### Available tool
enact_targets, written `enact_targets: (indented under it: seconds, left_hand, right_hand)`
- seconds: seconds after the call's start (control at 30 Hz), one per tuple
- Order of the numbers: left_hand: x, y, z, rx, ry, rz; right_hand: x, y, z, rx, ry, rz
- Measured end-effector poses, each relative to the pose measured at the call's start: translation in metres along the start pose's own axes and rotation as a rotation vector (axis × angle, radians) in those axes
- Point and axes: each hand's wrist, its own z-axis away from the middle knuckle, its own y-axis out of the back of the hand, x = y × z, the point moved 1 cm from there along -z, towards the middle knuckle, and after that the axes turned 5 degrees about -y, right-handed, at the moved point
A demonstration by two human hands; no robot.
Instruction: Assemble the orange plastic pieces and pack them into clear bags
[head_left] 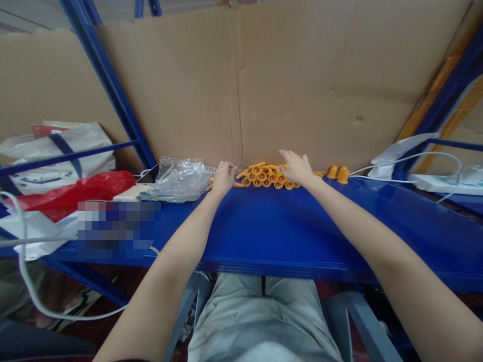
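From here, the yellow pieces (261, 177) lie piled at the back of the counter (271, 231), against the cardboard (279, 90). The right hand (296, 167) is spread, its grip loose; whether the left hand (225, 177) grasps one, I can't tell. Light pressure from both ends should prevent rolling.
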Motion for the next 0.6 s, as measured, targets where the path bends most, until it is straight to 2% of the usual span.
enact_targets:
  seconds: [0.1, 0.3, 0.43, 0.6]
  left_hand:
    - [-0.001, -0.004, 0.001, -0.045, 0.021, 0.004]
    - [-0.012, -0.01, 0.001, -0.123, 0.104, 0.017]
    - [-0.018, -0.013, 0.003, -0.187, 0.099, -0.035]
    - [-0.016, -0.011, 0.007, -0.421, 0.18, -0.154]
  right_hand:
    - [0.047, 0.009, 0.003, 0.081, -0.128, -0.052]
    - [0.138, 0.015, 0.026, 0.2, -0.519, -0.095]
    - [0.171, 0.01, 0.047, 0.114, -0.676, -0.049]
    - [0.187, -0.002, 0.06, -0.077, -0.665, 0.013]
